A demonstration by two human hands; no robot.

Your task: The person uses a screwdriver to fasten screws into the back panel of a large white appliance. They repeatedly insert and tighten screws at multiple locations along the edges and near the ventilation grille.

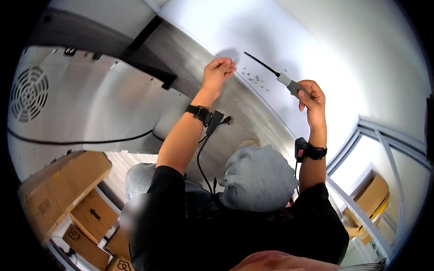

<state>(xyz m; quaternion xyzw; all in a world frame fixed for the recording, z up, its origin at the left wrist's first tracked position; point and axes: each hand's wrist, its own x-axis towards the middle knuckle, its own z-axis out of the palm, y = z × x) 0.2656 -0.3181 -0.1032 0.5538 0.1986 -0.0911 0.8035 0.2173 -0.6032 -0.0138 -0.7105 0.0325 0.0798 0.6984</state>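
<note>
My right hand (311,98) is wrapped round the grey handle of a screwdriver (284,79), whose long black shaft points up and to the left. Several small screws (256,79) lie scattered on a white surface (312,49) under and left of the shaft. Left of the screws, my left hand (219,72) is raised with its fingertips pinched together, apart from the screwdriver. Whatever it may hold is too small to make out.
At the left stands a large metal panel (104,104) with a round vent, crossed by a black cable (81,142). Cardboard boxes (68,189) are stacked at the lower left. A metal frame (384,144) stands at the right, with another carton (373,196) behind it.
</note>
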